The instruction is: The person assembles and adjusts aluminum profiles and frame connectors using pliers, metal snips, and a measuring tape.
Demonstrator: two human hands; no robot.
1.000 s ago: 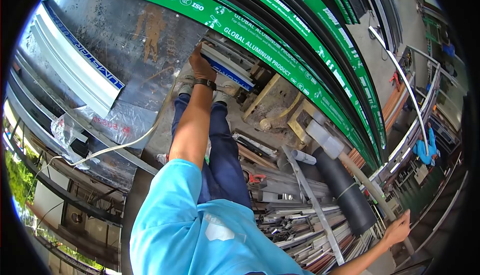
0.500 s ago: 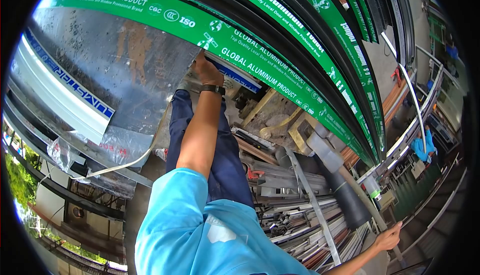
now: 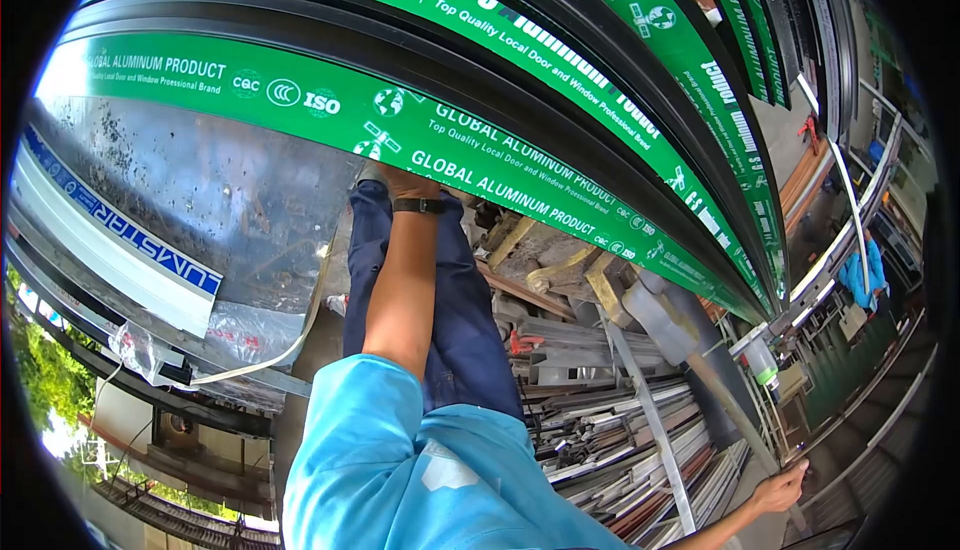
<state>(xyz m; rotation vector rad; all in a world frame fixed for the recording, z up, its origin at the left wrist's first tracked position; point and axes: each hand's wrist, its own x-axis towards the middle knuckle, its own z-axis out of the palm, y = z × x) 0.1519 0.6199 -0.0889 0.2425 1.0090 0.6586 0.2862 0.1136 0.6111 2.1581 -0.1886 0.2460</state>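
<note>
Black profiles (image 3: 300,38) with green film (image 3: 270,92) lettered white, some red and dark letters, white globe logos; white profile (image 3: 150,285), blue label strip (image 3: 130,228), white lettering; counter (image 3: 250,190) grey, dark-speckled; shirt (image 3: 350,430) light blue, white patch (image 3: 450,465); pants (image 3: 475,350) navy; wristband (image 3: 418,207) black.

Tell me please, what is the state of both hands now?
Left hand: fingers hidden behind the green-covered strip; grip cannot be told.
Right hand: partly curled, nothing visibly held.

Workshop w/ stacked alum. profiles (image 3: 480,155), metal offcuts (image 3: 620,420) etc.
</note>
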